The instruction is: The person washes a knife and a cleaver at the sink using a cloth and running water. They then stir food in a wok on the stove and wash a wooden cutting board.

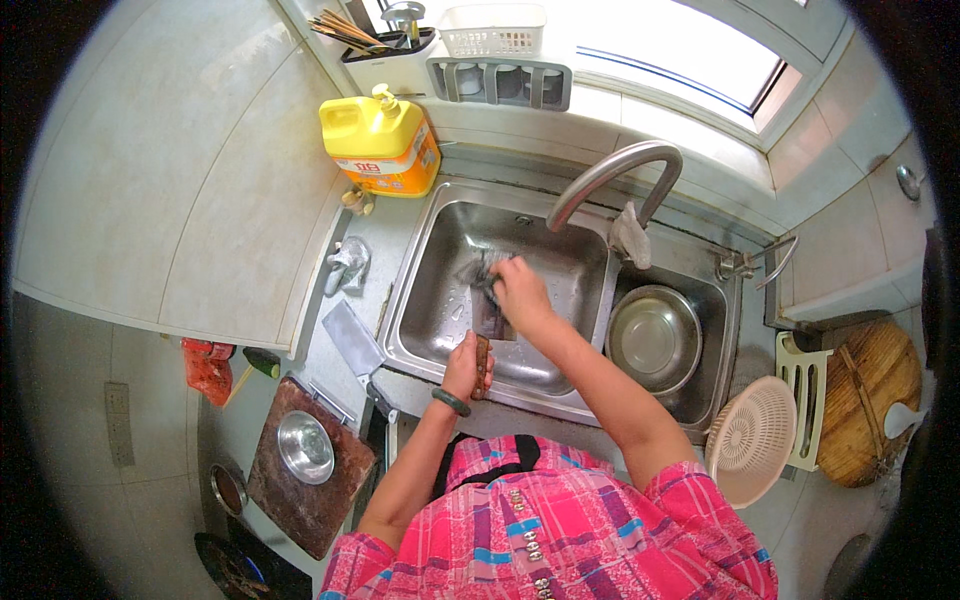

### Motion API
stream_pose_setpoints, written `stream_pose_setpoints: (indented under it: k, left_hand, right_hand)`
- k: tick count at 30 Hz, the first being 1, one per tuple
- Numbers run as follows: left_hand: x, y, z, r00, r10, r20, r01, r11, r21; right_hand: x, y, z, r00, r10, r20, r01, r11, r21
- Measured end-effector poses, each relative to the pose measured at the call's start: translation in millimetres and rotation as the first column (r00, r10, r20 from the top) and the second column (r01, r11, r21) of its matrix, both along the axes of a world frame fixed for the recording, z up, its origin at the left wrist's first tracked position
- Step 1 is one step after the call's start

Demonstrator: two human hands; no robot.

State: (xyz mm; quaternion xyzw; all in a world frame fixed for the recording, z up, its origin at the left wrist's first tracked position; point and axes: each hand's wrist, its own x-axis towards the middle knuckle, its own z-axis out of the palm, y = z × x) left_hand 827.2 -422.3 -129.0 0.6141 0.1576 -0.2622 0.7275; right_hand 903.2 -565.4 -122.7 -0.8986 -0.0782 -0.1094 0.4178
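My left hand (461, 367) grips the brown wooden handle (481, 366) of a kitchen knife over the near edge of the steel sink basin (427, 300). The knife's broad blade (491, 322) points away into the basin and is partly hidden. My right hand (523, 295) holds a dark scrubbing pad (480, 268), blurred, at the far part of the blade. Water drops lie on the basin floor. A steel faucet (615, 169) arches above, with a pale cloth (630, 236) hanging on it.
A cleaver (352, 341) lies on the counter left of the sink. Beyond it stands a yellow detergent jug (382, 146). A steel bowl (304, 446) rests on a cutting board (274, 495). The right basin holds a steel basin (652, 337); a plastic colander (754, 442) stands at right.
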Motion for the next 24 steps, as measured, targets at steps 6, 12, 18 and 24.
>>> stream_pose_setpoints:
  k: [6, 12, 18, 24]
  left_hand:
    - [2.2, 10.5, -5.0, 0.994, -0.095, 0.051, 0.093, 0.995, 0.039]
    - [-0.6, 2.8, 27.9, 0.981, -0.049, -0.187, -0.031, 0.914, -0.404]
    - [-0.2, 2.6, 8.9, 0.980, -0.128, -0.151, 0.062, 0.923, -0.379]
    - [-1.6, -13.5, 11.4, 0.996, -0.081, 0.026, 0.080, 0.996, 0.025]
  right_hand:
    - [-24.9, 2.8, -4.3, 0.992, 0.102, -0.079, -0.098, 0.994, 0.053]
    - [15.5, -55.3, -33.1, 0.973, -0.184, -0.142, 0.225, 0.900, 0.374]
    - [9.4, -41.6, -3.7, 0.973, -0.053, -0.226, 0.172, 0.818, 0.549]
    - [-9.4, -24.0, -0.6, 0.998, -0.004, -0.070, 0.012, 0.993, 0.118]
